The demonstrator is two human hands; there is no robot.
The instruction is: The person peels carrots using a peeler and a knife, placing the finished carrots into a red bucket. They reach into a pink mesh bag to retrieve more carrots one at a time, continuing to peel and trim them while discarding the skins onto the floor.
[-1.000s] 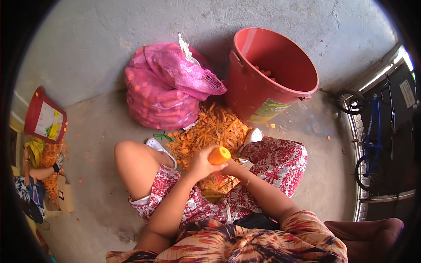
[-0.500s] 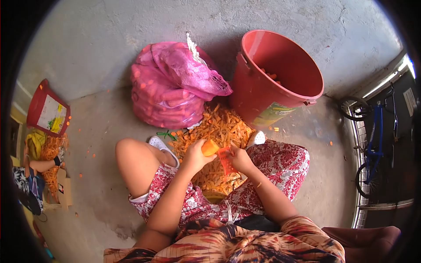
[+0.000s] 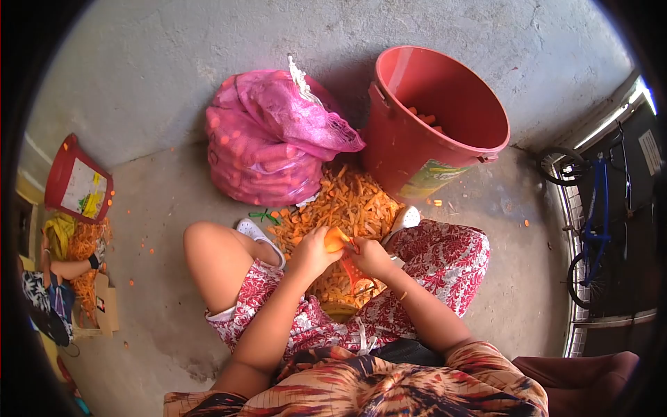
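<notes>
My left hand (image 3: 314, 251) is wrapped round a thick orange carrot (image 3: 335, 239), whose smooth bare end points right. Against that end works my right hand (image 3: 371, 257), closed on a flat orange-red plastic peeler (image 3: 353, 271). The peeler's lower part hangs below my fingers; its blade is hidden where it meets the carrot. Under both hands, between my legs, lies a large heap of orange carrot peelings (image 3: 354, 201). A yellowish container rim (image 3: 338, 311) shows at the heap's near edge.
Ahead stands a pink mesh sack (image 3: 264, 146) full of carrots, beside a tall red bucket (image 3: 389, 139) with some carrots inside. At the far left, another person's arm (image 3: 73, 267) is near a smaller red bucket (image 3: 59, 184) and more peelings. A blue bicycle (image 3: 596, 215) stands right.
The peeler has moved from beside the carrot up against its end, and my right hand has shifted slightly left. My left hand still holds the carrot.
</notes>
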